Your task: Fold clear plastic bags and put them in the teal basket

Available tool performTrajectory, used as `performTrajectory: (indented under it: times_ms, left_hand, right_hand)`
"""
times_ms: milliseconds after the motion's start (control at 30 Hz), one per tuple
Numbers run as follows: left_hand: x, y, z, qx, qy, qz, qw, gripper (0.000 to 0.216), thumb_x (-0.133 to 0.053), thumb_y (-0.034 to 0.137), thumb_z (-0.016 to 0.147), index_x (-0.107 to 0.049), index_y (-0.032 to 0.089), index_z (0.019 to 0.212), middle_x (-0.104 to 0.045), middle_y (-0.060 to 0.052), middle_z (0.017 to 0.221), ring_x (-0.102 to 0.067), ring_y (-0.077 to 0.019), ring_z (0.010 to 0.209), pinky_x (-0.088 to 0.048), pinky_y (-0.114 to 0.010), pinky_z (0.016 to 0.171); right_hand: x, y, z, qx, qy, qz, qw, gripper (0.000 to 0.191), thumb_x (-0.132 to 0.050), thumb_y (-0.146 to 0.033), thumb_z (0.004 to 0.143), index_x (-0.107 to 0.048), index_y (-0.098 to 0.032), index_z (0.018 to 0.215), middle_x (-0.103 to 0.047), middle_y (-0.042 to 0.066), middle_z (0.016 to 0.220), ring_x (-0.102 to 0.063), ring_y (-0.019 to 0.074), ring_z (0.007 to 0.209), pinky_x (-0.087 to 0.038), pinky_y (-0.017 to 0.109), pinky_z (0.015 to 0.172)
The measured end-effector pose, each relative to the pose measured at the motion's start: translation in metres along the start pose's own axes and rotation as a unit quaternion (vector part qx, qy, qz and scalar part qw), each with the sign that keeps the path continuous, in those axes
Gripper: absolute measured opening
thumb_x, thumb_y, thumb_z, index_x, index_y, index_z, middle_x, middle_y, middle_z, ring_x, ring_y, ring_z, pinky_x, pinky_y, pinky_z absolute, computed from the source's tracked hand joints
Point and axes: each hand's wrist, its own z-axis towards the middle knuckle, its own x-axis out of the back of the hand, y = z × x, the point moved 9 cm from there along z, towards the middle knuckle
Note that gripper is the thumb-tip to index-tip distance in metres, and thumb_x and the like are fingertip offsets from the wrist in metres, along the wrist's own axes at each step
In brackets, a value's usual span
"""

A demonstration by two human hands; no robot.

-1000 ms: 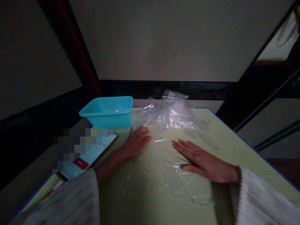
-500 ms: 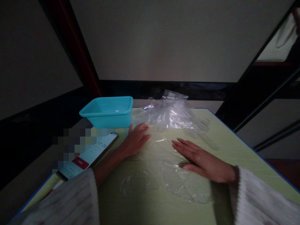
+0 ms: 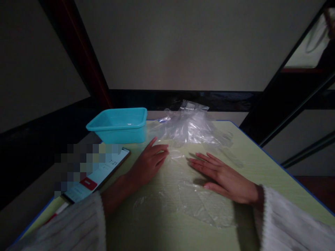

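A clear disposable plastic glove point(image 3: 206, 205) lies spread flat on the table in front of me, its outline faint. My left hand point(image 3: 150, 160) is at its far left part, thumb and index finger brought together at the film, another finger pointing away. What exactly lies between those fingertips is hard to see. Over the glove's right side is my right hand point(image 3: 220, 174), palm down with fingers stretched out and thumb apart. Behind both hands sits a crumpled heap of clear plastic gloves point(image 3: 192, 127).
A turquoise plastic basin point(image 3: 120, 134) stands at the back left. A phone point(image 3: 104, 170) with a lit screen lies left of my forearm, partly pixelated. The pale yellow table point(image 3: 261, 174) has a blue edge and meets a wall at the back.
My left hand's thumb and index finger have closed together, and the hand has turned slightly. My right hand's fingers have shifted a little to the left.
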Motion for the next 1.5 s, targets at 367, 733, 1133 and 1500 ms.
performTrajectory:
  times_ms: [367, 733, 1133, 1500]
  left_hand:
    - [0.014, 0.027, -0.005, -0.062, 0.033, -0.020, 0.997, 0.020, -0.047, 0.004, 0.082, -0.061, 0.015, 0.074, -0.067, -0.002, 0.071, -0.063, -0.0100, 0.067, -0.051, -0.032, 0.088]
    - [0.008, 0.030, -0.013, -0.055, 0.026, -0.107, 0.992, 0.026, -0.048, 0.016, 0.076, -0.056, 0.017, 0.102, -0.067, -0.005, 0.082, -0.063, -0.0166, 0.075, -0.050, -0.039, 0.085]
    - [-0.038, 0.020, -0.016, 0.048, -0.217, -0.096, 0.970, 0.040, -0.043, 0.024, 0.087, -0.038, 0.011, 0.125, -0.056, -0.013, 0.122, -0.049, -0.0211, 0.116, -0.020, -0.048, 0.108]
    - [-0.043, 0.015, -0.018, 0.067, -0.246, -0.079, 0.964, 0.034, -0.040, 0.024, 0.089, -0.043, 0.011, 0.120, -0.060, -0.012, 0.116, -0.053, -0.0206, 0.110, -0.015, -0.048, 0.109]
  right_hand:
    - [0.001, -0.003, 0.002, 0.009, 0.006, -0.011, 1.000, 0.056, -0.033, -0.050, 0.091, -0.042, -0.012, 0.131, -0.043, 0.012, 0.138, -0.029, 0.0247, 0.132, -0.022, 0.051, 0.108]
    - [0.009, -0.004, 0.008, -0.017, 0.048, -0.006, 0.999, 0.052, -0.031, -0.051, 0.091, -0.046, -0.012, 0.121, -0.052, 0.015, 0.128, -0.036, 0.0267, 0.127, -0.022, 0.054, 0.106]
    - [0.002, -0.007, 0.018, -0.005, 0.029, 0.002, 1.000, 0.061, -0.032, -0.060, 0.086, -0.043, -0.012, 0.122, -0.039, 0.015, 0.140, -0.020, 0.0268, 0.135, -0.013, 0.055, 0.108]
    - [-0.005, -0.003, 0.017, -0.014, 0.022, -0.022, 0.999, 0.063, -0.035, -0.060, 0.085, -0.045, -0.009, 0.121, -0.045, 0.016, 0.135, -0.022, 0.0276, 0.134, -0.015, 0.055, 0.108]
